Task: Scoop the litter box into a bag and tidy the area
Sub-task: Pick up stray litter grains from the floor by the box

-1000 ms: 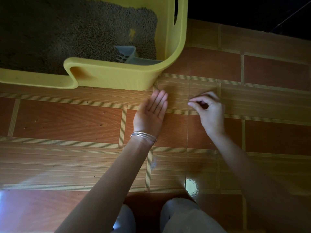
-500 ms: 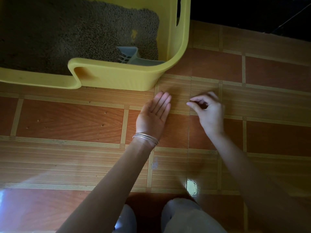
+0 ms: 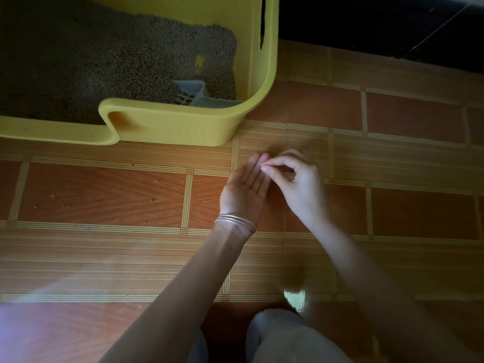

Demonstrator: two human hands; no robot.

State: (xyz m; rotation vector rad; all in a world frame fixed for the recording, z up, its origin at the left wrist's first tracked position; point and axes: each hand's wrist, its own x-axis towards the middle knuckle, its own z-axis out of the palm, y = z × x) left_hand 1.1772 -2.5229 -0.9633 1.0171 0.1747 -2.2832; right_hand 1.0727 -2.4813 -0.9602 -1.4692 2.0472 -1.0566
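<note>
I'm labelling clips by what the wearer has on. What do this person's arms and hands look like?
Both forearms are bare, with no sleeves in view, and neither the left hand nor the right hand wears a glove. A stack of thin silver bangles circles the left wrist. The right hand is blurred; no ring or watch shows on it.

Yellow litter box (image 3: 183,127) w/ grey scoop (image 3: 192,94) lying in litter (image 3: 104,61), near-right corner.
</note>
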